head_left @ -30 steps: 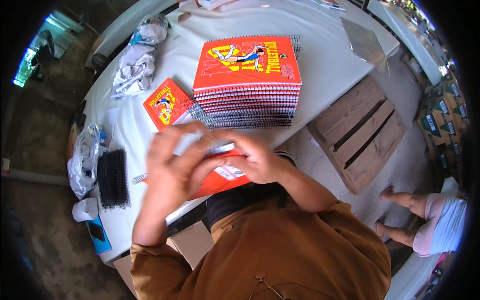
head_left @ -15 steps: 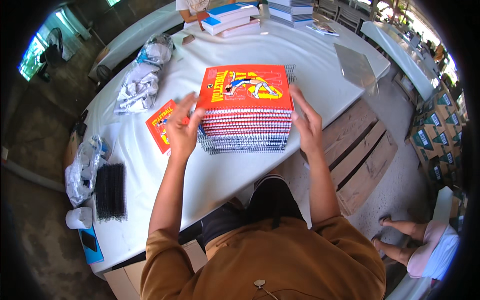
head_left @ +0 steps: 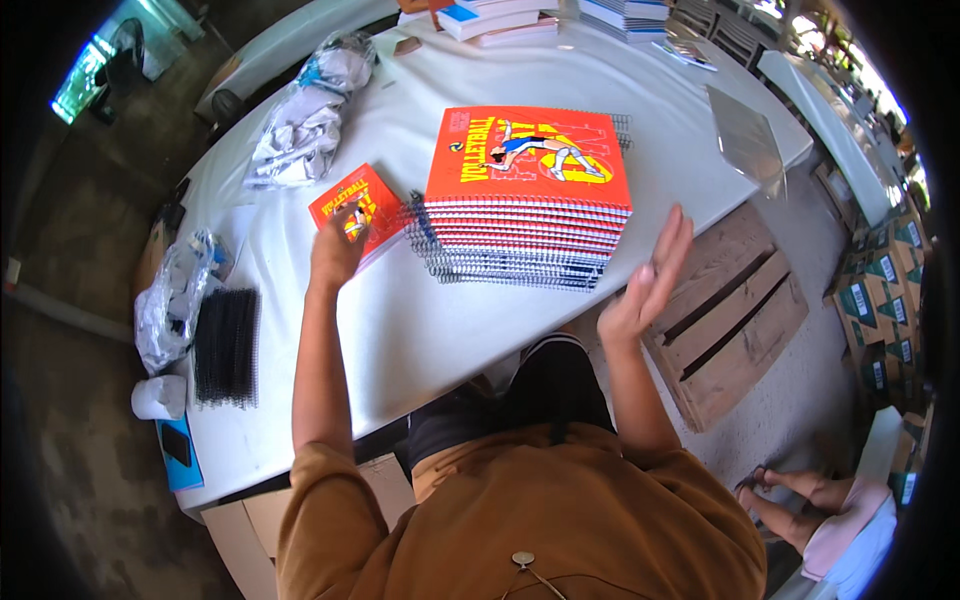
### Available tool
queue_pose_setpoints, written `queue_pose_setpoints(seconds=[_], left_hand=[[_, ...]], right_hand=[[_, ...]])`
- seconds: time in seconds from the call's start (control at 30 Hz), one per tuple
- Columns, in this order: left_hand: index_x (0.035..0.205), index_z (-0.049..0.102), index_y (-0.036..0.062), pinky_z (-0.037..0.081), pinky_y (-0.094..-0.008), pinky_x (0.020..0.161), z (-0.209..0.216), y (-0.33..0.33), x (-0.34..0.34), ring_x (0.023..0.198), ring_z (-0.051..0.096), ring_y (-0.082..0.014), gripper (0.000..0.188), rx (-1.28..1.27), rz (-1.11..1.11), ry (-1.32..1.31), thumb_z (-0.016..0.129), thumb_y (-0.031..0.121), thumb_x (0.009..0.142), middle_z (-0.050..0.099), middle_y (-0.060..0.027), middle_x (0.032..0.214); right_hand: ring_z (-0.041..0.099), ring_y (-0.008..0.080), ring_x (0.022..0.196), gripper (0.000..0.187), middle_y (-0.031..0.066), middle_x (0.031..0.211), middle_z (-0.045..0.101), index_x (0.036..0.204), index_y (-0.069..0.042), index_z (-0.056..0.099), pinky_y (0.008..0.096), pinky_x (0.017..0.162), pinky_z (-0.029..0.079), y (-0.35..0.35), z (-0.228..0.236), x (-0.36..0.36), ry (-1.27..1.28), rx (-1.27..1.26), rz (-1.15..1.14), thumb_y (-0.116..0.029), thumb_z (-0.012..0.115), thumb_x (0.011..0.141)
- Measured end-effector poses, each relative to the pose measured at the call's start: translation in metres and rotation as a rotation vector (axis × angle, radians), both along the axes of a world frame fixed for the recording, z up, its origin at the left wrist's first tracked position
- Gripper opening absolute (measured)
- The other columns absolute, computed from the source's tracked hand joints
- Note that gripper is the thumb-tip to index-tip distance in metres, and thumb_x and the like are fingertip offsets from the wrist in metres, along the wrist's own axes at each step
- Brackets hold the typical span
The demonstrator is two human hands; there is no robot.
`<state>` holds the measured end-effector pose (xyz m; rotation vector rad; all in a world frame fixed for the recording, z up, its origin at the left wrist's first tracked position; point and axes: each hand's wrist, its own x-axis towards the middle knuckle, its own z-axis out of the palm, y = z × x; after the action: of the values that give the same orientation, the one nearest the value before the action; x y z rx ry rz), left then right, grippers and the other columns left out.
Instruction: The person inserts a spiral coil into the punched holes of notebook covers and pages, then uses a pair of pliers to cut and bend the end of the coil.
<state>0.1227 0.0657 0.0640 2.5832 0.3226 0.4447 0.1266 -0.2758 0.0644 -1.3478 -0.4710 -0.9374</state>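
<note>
A tall stack of spiral-bound notebooks (head_left: 530, 160) with red-orange covers, a volleyball player pictured on top, stands on the white-covered table. Left of it lies a smaller red-orange booklet (head_left: 375, 205) with the same kind of picture. My left hand (head_left: 338, 245) reaches over this booklet's near left part, its fingers apart; whether they touch the cover I cannot tell. To the right of the stack my right hand (head_left: 645, 285) is raised beside the table edge, palm toward the stack, fingers extended and holding nothing.
Black wire spirals (head_left: 226, 345) lie at the table's left, near a clear plastic bag (head_left: 175, 305) and a phone (head_left: 177, 445). Another stuffed plastic bag (head_left: 305, 120) sits farther back. Book piles (head_left: 500, 22) stand at the far edge. Right are a wooden pallet (head_left: 735, 310) and cartons (head_left: 880, 310).
Both hands have come away from the notebook stack. The left has moved down-left over the small booklet; the right has moved outward to the right. The view has shifted slightly.
</note>
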Motion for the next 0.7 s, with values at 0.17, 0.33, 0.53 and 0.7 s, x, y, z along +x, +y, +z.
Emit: queue_pose_setpoints(seconds=[0.17,0.33,0.53,0.7], left_hand=[[0.119,0.053,0.0057,0.050,-0.0383,0.080,-0.058,0.030,-0.046,0.096,0.061,-0.0282,0.035,0.466,-0.098,-0.017,0.051,0.012,0.084,0.061,-0.0185,0.108],[0.103,0.061,0.0106,0.050,-0.0378,0.051,-0.015,-0.051,-0.151,0.055,0.062,-0.0266,0.023,0.560,-0.374,0.301,0.057,0.015,0.080,0.064,-0.0094,0.069],[0.101,0.062,0.0060,0.045,-0.0335,0.085,0.056,-0.061,-0.190,0.095,0.060,-0.0254,0.041,-0.186,-0.078,-0.099,0.077,0.003,0.063,0.064,-0.0112,0.099],[0.136,0.028,0.0037,0.037,-0.0326,0.096,-0.031,-0.028,-0.173,0.114,0.048,-0.0226,0.066,-1.017,0.187,-0.408,0.052,-0.009,0.076,0.051,-0.0118,0.117]], right_hand=[[0.033,0.0385,0.128,0.055,0.0271,0.132,0.041,0.129,0.013,0.035,0.0429,0.106,0.025,0.030,-0.008,-0.048,-0.051,-0.272,0.166,-0.012,0.048,0.082],[0.043,0.0345,0.121,0.059,0.0160,0.127,0.050,0.128,-0.002,0.047,0.0425,0.098,0.035,0.078,-0.017,-0.091,0.019,-0.873,0.505,-0.010,0.065,0.073],[0.064,0.0210,0.083,0.027,0.0090,0.091,0.067,0.104,-0.002,0.063,0.0308,0.078,0.049,0.090,-0.051,-0.091,0.450,-0.808,0.880,-0.010,0.067,0.078],[0.060,0.0102,0.083,0.017,0.0038,0.090,0.066,0.098,-0.001,0.063,0.0260,0.078,0.048,0.088,-0.069,-0.056,0.708,0.038,1.122,-0.005,0.065,0.082]])
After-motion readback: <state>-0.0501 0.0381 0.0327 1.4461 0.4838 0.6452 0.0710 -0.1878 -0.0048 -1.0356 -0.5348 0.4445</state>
